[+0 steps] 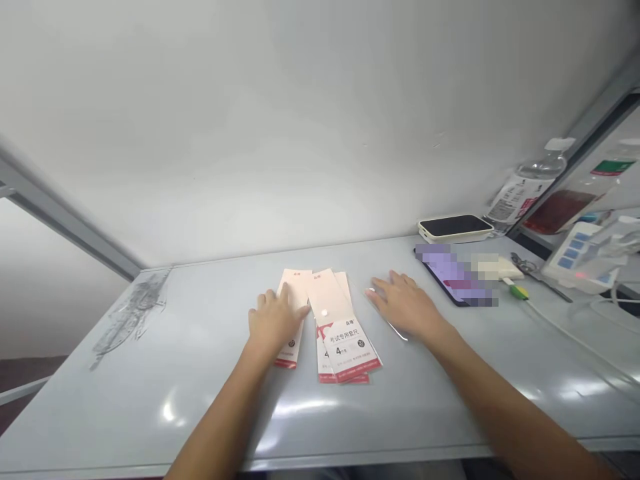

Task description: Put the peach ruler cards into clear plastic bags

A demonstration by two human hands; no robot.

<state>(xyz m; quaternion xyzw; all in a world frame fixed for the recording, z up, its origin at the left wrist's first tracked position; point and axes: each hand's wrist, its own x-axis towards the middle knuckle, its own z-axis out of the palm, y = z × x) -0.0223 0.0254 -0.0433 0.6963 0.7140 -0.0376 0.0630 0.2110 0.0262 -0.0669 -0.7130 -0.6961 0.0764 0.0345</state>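
Observation:
My left hand (273, 323) lies palm down with fingers apart on a white-and-red ruler-set packet (286, 364), covering much of it. To the right of that packet, several like packets overlap in a fan, and the top packet (353, 350) shows Chinese print and a large 4. My right hand (407, 305) is spread low over the table, right of the fan. Beneath its fingers is a thin clear plastic edge (399, 331), partly hidden; I cannot tell what it belongs to. A heap of clear, dark-marked plastic pieces (133, 310) lies at the far left.
On the right are a phone with a lit, blurred screen (453, 277), a second phone (455, 227) by the wall, keys (525, 263), a white cable (565, 329) and a power strip (580, 257). A clear bottle (530, 183) leans near the metal frame (590, 120).

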